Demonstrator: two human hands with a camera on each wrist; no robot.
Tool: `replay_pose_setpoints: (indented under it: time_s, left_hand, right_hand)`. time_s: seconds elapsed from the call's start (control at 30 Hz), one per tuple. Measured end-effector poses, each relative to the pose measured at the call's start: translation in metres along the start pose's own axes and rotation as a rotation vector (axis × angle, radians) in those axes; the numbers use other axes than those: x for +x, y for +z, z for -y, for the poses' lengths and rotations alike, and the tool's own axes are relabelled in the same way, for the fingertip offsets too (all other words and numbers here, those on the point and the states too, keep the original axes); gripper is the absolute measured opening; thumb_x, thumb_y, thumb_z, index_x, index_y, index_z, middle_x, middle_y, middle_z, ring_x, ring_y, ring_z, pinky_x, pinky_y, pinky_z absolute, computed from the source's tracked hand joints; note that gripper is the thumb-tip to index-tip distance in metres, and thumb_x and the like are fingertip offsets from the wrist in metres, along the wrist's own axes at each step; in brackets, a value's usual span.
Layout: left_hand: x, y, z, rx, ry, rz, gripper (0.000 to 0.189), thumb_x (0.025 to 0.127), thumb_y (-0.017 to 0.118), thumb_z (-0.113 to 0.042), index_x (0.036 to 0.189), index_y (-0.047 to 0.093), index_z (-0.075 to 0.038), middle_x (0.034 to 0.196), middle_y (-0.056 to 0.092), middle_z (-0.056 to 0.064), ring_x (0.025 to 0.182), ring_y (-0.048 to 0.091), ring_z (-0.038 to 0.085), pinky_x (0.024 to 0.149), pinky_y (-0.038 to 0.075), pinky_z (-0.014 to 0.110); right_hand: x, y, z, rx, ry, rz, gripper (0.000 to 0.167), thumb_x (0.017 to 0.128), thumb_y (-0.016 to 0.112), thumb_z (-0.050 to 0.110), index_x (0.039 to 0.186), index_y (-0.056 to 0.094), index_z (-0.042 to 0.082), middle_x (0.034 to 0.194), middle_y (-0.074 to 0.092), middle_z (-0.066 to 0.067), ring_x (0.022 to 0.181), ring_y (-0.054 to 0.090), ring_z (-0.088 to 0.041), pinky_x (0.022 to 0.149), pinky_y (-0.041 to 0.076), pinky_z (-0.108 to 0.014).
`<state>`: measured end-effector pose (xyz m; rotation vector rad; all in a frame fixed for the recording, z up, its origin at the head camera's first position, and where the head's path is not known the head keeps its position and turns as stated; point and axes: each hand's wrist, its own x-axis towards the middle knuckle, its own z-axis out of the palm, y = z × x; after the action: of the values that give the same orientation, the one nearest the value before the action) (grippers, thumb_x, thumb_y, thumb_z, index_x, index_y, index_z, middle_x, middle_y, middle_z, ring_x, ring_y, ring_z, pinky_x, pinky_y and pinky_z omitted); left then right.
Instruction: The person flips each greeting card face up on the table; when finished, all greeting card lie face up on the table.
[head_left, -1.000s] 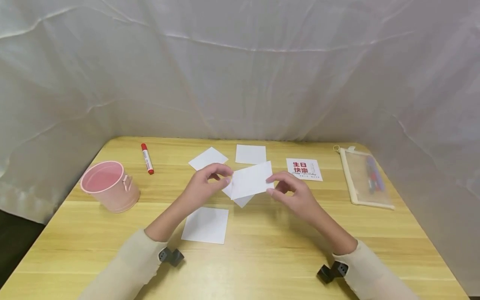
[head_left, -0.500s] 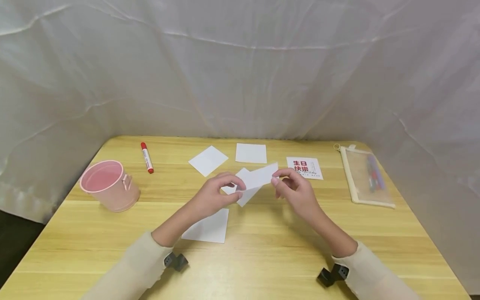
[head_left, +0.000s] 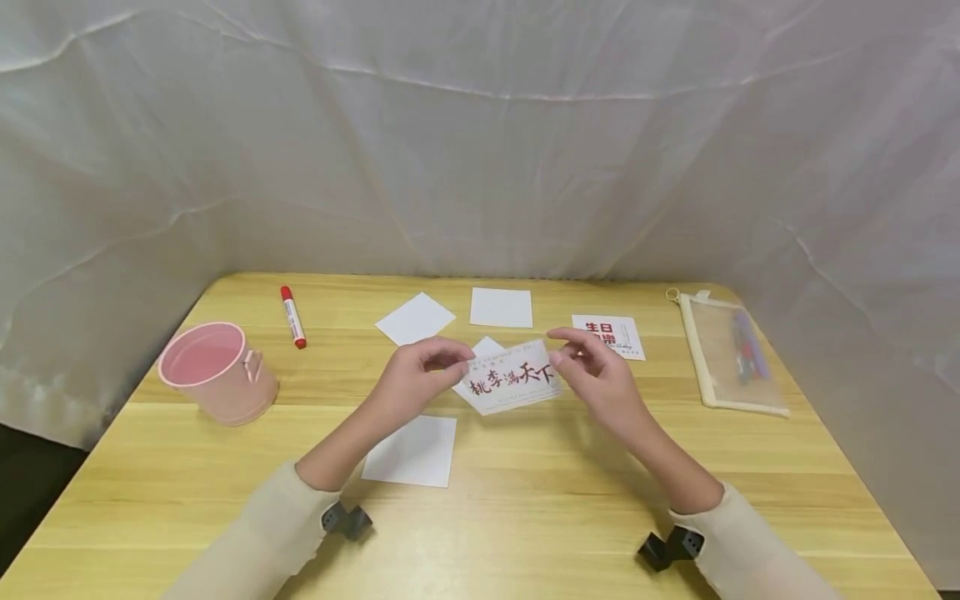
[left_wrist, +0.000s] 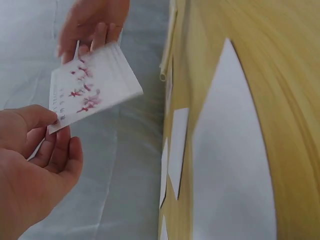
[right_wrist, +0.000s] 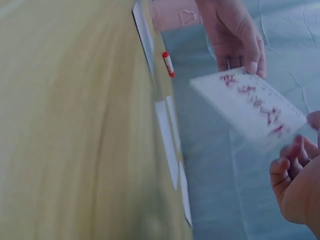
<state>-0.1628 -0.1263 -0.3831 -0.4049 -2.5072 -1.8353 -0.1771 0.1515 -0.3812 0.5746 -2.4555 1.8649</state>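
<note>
A white card (head_left: 513,379) with dark red Chinese characters hangs above the middle of the table, tilted. In the left wrist view, the card's (left_wrist: 90,85) visible side bears pink blossoms. My left hand (head_left: 420,375) pinches its left edge between thumb and fingers. At the opposite corner, my right hand (head_left: 606,387) holds the card lightly between thumb and finger, the index finger reaching over it. In the right wrist view the red writing on the card (right_wrist: 250,102) is blurred. Another white card (head_left: 487,343) lies below, partly hidden by the held one.
Blank white cards lie at the back left (head_left: 415,318), back middle (head_left: 501,307) and front (head_left: 412,452). A birthday card (head_left: 628,335) is at the right. Further out are a red marker (head_left: 294,317), a pink bucket (head_left: 240,387) and a zip pouch (head_left: 716,354) of pens.
The card in my hands has turned over, from its blank white side to the side with red characters facing the head camera. The things on the table have not moved.
</note>
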Motion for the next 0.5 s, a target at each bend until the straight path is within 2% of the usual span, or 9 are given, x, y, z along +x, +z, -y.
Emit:
replay_pose_setpoints:
  time_s: [0.1, 0.2, 0.37, 0.5]
  left_hand:
    - [0.000, -0.002, -0.002, -0.025, -0.046, 0.025, 0.013, 0.092, 0.071, -0.009, 0.104, 0.075, -0.010, 0.105, 0.073, 0.005, 0.088, 0.066, 0.018, 0.076, 0.056, 0.025]
    - [0.000, -0.002, -0.004, -0.038, -0.077, 0.065, 0.014, 0.092, 0.070, -0.009, 0.105, 0.075, -0.010, 0.108, 0.073, 0.005, 0.091, 0.066, 0.018, 0.078, 0.056, 0.025]
    - [0.002, 0.001, -0.002, -0.040, -0.103, 0.111, 0.016, 0.092, 0.069, -0.007, 0.107, 0.074, -0.010, 0.109, 0.071, 0.004, 0.093, 0.064, 0.017, 0.081, 0.055, 0.027]
    - [0.013, 0.005, 0.000, -0.004, -0.092, 0.149, 0.016, 0.091, 0.068, -0.007, 0.106, 0.073, -0.010, 0.103, 0.071, 0.004, 0.090, 0.063, 0.017, 0.078, 0.053, 0.027]
  right_hand:
    - [0.000, -0.003, 0.002, -0.079, -0.057, -0.006, 0.031, 0.097, 0.069, 0.017, 0.127, 0.064, 0.011, 0.104, 0.056, -0.009, 0.086, 0.052, -0.014, 0.066, 0.045, -0.019]
    - [0.000, -0.003, 0.003, -0.141, -0.084, 0.043, 0.033, 0.095, 0.070, 0.016, 0.127, 0.064, 0.013, 0.107, 0.060, -0.009, 0.091, 0.058, -0.017, 0.072, 0.050, -0.021]
    - [-0.002, -0.002, -0.001, -0.172, -0.039, 0.095, 0.030, 0.096, 0.070, 0.018, 0.125, 0.065, 0.012, 0.094, 0.066, -0.007, 0.080, 0.063, -0.028, 0.068, 0.056, -0.028]
    - [-0.004, -0.009, -0.008, -0.149, 0.008, 0.093, 0.032, 0.096, 0.070, 0.019, 0.126, 0.065, 0.012, 0.093, 0.066, -0.009, 0.076, 0.064, -0.027, 0.065, 0.058, -0.034]
